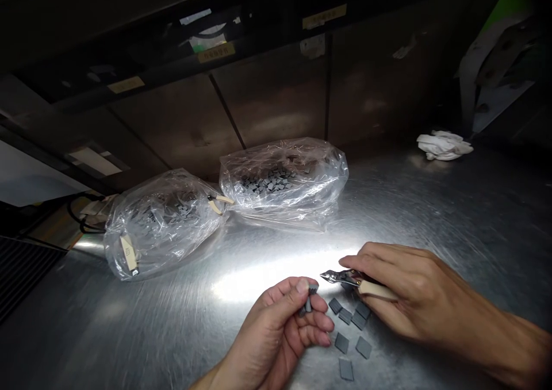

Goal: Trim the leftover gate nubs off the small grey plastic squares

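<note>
My left hand pinches a small grey ribbed plastic part between thumb and fingers; the palm faces up and hides some of it. My right hand is closed round a pair of side cutters with cream handles. Their pointed metal jaws aim left, a little apart from the part in my left hand. Several flat grey square pieces lie on the metal worktop under and between my hands, some with ribbed faces.
Two clear plastic bags of small grey pieces stand along the back. Another cream-handled pair of cutters lies between them. A cream-coloured tool rests on the left bag. A crumpled white cloth sits at back right, near a metal bracket.
</note>
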A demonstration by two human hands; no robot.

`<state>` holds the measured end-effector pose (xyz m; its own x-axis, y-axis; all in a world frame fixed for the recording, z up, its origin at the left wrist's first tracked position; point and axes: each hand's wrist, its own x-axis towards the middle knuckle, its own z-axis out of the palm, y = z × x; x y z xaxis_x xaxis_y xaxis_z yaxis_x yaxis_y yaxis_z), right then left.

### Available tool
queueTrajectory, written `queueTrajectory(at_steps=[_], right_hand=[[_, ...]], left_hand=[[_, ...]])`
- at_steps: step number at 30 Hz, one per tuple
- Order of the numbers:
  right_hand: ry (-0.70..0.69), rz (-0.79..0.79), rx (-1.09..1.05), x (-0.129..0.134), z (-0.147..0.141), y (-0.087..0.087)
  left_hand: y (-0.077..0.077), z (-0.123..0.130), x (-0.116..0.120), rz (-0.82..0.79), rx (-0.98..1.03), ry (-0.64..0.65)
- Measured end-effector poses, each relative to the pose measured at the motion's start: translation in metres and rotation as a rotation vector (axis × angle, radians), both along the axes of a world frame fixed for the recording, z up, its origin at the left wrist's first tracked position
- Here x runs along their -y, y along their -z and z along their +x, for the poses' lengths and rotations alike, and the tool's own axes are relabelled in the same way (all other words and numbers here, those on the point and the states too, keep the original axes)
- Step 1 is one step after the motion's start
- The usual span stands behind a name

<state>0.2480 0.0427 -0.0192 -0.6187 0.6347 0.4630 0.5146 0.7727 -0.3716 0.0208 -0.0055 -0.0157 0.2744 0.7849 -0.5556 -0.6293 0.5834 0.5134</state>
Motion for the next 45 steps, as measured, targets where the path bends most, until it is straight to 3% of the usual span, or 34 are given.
queueTrajectory(at_steps=[13,29,45], right_hand=[[0.027,0.015,0.01,-0.003,0.003,0.001],[0.06,0.372,0.22,0.012,-0.011,-0.003],[0.071,0.312,0.216,0.01,-0.011,-0.001]], left_hand=[[0.004,-0.002,0.002,0.01,0.003,0.028],[0.003,0.002,0.002,0.029,0.017,0.004],[0.003,-0.001,0.002,0.033,0.018,0.009]])
